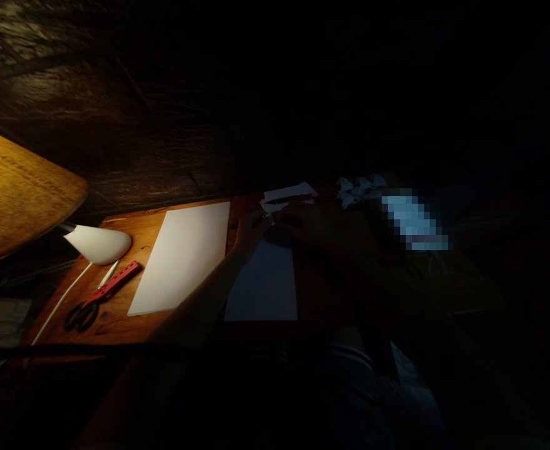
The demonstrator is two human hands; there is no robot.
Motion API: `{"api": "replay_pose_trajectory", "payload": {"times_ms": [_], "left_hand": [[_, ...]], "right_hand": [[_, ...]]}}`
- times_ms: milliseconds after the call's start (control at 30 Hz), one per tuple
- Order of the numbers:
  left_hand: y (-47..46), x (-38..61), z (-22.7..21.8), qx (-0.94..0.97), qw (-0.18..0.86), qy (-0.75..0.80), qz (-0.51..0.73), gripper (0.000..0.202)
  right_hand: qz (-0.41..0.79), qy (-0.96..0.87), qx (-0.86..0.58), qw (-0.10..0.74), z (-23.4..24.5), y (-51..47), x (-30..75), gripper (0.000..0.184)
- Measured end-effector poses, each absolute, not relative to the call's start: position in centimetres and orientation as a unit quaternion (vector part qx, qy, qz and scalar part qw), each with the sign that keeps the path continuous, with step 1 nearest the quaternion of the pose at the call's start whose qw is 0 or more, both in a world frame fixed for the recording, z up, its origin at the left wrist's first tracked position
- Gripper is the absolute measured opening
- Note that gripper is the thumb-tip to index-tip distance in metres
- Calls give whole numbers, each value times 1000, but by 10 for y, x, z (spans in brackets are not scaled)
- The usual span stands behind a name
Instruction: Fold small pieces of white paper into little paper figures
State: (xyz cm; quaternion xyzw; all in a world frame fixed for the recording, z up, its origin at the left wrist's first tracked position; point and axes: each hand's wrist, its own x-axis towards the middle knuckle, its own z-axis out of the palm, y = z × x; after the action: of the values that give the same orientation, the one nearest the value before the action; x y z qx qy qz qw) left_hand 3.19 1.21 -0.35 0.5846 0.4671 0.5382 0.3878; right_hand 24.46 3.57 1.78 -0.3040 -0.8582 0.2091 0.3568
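In dim light, my left hand (251, 230) and my right hand (309, 223) meet over the middle of the wooden table. Between their closed fingertips is a small piece of white paper (269, 219), its shape hard to make out in the shadow. Below the hands lies a sheet of paper (265, 281), its top edge partly covered by them. Just behind them are a white paper strip (290, 191) and other paper scraps. A brightly lit stack of white paper (185, 262) rests to the left of my left hand, its lower right side hidden by the forearm.
At the left, a lamp with a yellow shade (22, 197) and white base (104, 245) stands near a white pen (109, 274) and scissors (82, 317) beside a red strip (115, 281). Crumpled paper (362, 189) and a blurred-out bright rectangle (415, 222) lie to the right. A wall rises behind.
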Motion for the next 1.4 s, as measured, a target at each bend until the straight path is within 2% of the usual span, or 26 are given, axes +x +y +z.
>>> {"api": "replay_pose_trajectory", "payload": {"times_ms": [400,633,733,933,1133,1400], "left_hand": [[10,33,-3,596,392,469,520,29],[13,32,-4,594,398,479,509,27],[15,32,-3,581,401,478,523,28],[13,33,-4,576,407,457,542,29],[14,32,-6,557,412,461,554,32],[16,32,-9,569,396,447,565,30]], "right_hand": [[195,-866,-309,342,17,37,245,12],[196,-838,-340,379,12,38,239,8],[228,-806,-351,420,8,37,235,13],[308,-732,-370,482,-2,37,229,46],[296,-742,-378,468,6,36,231,35],[281,-746,-372,475,6,38,231,40]]}}
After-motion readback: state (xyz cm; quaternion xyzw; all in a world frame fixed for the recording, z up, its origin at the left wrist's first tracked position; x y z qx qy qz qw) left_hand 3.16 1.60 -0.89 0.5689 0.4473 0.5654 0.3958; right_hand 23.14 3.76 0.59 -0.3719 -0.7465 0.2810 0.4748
